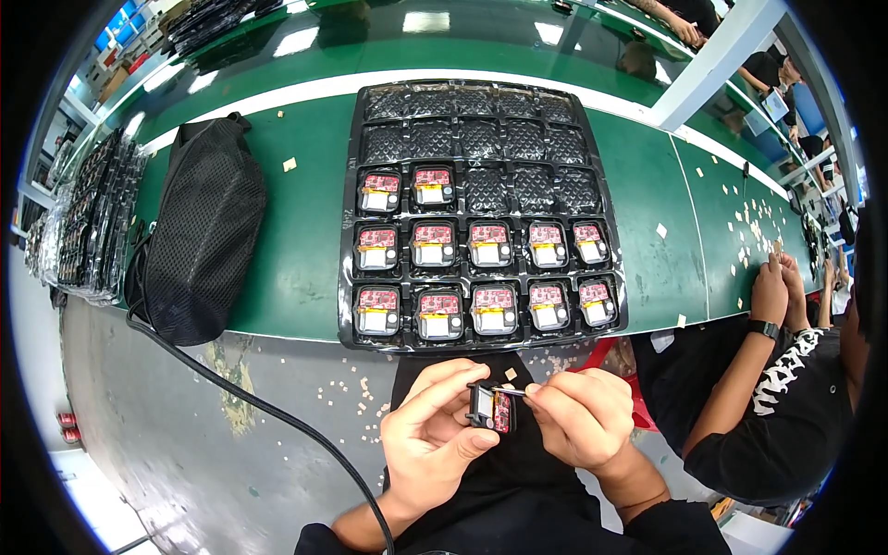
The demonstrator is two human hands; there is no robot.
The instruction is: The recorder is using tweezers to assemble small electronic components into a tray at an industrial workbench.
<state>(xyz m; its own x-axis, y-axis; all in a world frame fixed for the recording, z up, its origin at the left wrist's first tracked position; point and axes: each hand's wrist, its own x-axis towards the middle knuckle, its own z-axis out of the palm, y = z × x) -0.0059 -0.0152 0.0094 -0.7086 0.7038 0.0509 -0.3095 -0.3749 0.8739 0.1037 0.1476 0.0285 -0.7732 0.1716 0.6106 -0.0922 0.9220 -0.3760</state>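
Both forearms rise from the lower edge, the left hand (427, 435) curled with thumb and forefinger pinched, the right hand (583, 416) close beside it, fingertips (536, 392) pinched and pointing leftward.

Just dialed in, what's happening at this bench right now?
A person holds a small black module with a red circuit board between both hands: the left hand grips it, and the right hand pinches a thin tool at its top edge. Ahead on the green bench lies a black compartment tray, its two nearer rows full of similar modules, the rows beyond mostly empty. A black mesh bag sits to the left. A co-worker's hands work on the right.
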